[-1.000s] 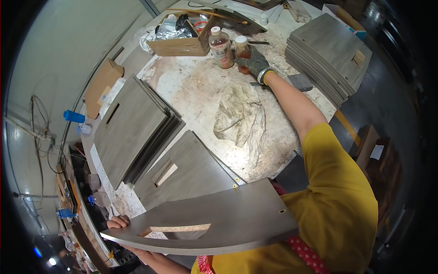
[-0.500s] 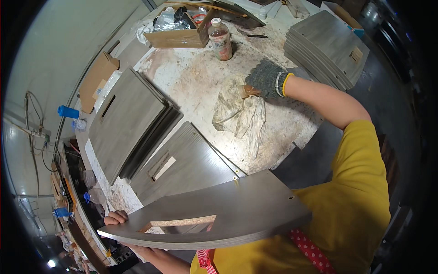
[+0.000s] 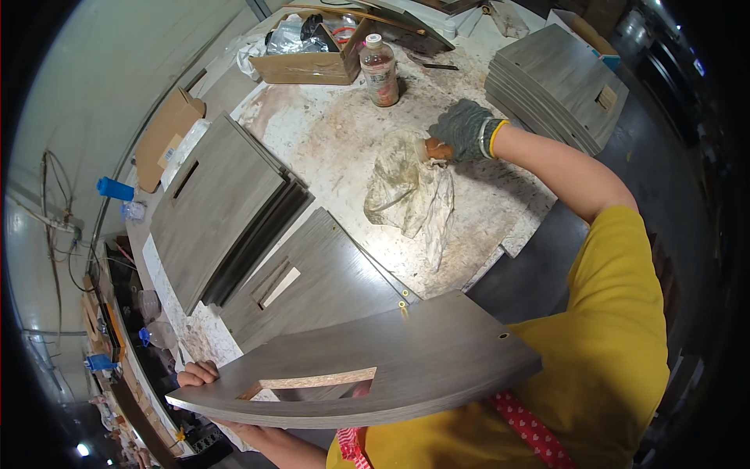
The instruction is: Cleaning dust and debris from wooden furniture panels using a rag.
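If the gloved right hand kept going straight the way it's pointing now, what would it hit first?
Probably the crumpled plastic bag: the right hand, holding a small brown object, points left along the worktable and the bag lies right beside it, perhaps already touching.

Woodwork shop: stacked grey laminate panels [image 3: 558, 74] on glue-stained workbench [image 3: 328, 141].

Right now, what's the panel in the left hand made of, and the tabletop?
Panel: looks like particleboard with a grey woodgrain matte laminate; the slot's cut edge shows tan chipped core. Left hand holds its end. Tabletop: probably bare chipboard, speckled pale and stained reddish. Neither is certain from looks alone.
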`<state>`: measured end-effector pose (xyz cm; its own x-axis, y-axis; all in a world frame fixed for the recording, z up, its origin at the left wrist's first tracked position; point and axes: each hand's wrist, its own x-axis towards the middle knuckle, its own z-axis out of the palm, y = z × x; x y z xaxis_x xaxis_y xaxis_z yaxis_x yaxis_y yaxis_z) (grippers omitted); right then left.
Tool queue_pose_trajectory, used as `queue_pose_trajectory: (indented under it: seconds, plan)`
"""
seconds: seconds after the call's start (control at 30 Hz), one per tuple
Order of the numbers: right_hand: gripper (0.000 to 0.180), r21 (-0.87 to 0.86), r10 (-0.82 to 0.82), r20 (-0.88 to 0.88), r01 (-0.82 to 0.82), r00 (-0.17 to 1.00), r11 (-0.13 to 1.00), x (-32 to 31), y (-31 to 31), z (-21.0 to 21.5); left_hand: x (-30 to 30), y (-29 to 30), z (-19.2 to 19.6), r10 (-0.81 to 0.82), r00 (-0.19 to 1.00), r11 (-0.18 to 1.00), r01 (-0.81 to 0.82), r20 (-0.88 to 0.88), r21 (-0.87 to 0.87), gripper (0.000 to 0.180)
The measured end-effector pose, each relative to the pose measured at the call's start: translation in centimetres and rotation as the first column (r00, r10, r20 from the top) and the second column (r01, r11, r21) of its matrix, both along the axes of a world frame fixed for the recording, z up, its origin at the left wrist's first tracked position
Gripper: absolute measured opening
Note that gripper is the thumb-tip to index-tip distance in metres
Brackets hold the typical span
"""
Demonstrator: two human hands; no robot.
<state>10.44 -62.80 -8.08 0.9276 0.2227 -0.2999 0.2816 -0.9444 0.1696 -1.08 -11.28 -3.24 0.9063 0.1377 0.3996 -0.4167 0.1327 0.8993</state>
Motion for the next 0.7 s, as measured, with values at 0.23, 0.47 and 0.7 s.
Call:
queue_pose_trajectory:
  seconds: [0.23, 0.47, 0.7]
  plan:
    - [0.066, 0.586, -0.383, 0.087, 0.264, 0.920, 0.766, 1.7, -4.1, -1.6, -0.2, 0.5, 0.1, -0.047, 0.999, 0.999, 0.046, 0.020, 0.021, 0.022]
    - [0.069, 0.908, -0.715, 0.182, 0.164, 0.675, 0.386, 6.1, -5.9, -8.0, 0.4, 0.6, -0.4, -0.053, 0.998, 0.999, 0.053, -0.018, 0.002, 0.022]
    - [0.065, 0.915, -0.697, 0.101, 0.208, 0.709, 0.344, 4.9, -5.4, -7.8, 0.7, -0.3, 0.3, -0.074, 0.997, 0.996, 0.073, 0.014, 0.045, 0.022]
